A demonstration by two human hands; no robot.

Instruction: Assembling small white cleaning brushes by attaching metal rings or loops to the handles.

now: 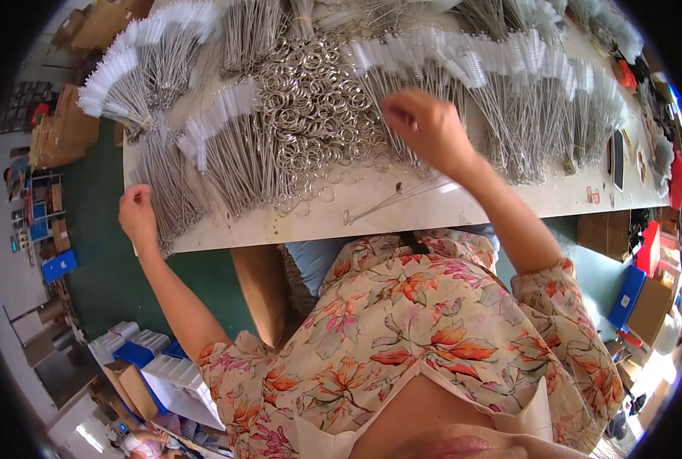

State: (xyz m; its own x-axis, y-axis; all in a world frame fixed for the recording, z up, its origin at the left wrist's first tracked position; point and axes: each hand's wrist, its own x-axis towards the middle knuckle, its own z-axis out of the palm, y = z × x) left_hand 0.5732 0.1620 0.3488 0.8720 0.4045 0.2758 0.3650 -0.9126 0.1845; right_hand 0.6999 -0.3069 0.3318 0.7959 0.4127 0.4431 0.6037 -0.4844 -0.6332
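Note:
My left hand (137, 214) is at the table's left edge, its fingers curled closed, beside a pile of thin wire brushes (171, 180). Whatever its fingers may hold is hidden. Closed and slightly blurred, my right hand (430, 131) hovers above another row of wire brushes (513, 107) with white bristle heads. I cannot make out anything in its fingers. Between the hands lies a heap of shiny metal rings (310, 99). Close to the front edge, a few wire brushes (402, 200) lie on the table, a ring at their left end.
More brush bundles (157, 53) cover the back of the white table (272, 228). A dark phone-like object (616, 159) rests toward the right. Cardboard boxes (264, 291) stand below the table, and white and blue bins (176, 379) are at the lower left.

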